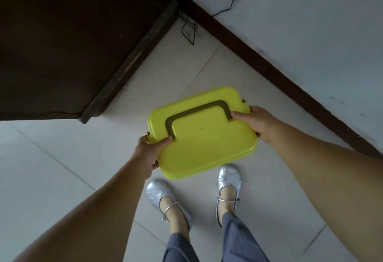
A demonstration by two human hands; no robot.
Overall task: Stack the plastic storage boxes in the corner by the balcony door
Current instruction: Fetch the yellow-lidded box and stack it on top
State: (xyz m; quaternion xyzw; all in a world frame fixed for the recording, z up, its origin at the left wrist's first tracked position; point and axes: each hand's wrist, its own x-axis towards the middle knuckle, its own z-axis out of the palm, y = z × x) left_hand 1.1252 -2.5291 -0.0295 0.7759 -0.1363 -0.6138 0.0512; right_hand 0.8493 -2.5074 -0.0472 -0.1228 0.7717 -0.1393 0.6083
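A yellow-green plastic storage box with a dark olive folding handle lying flat on its lid is held above the tiled floor, in front of my feet. My left hand grips its left end, thumb on the lid. My right hand grips its right end, thumb near the handle's hinge. Only the lid shows from above; the box's body is hidden beneath it. The floor corner lies ahead, between a dark door and a white wall.
A dark brown door with its frame fills the upper left. A white wall with a dark skirting board runs along the right. A black cable trails down the wall into the corner. My silver shoes stand on pale tiles.
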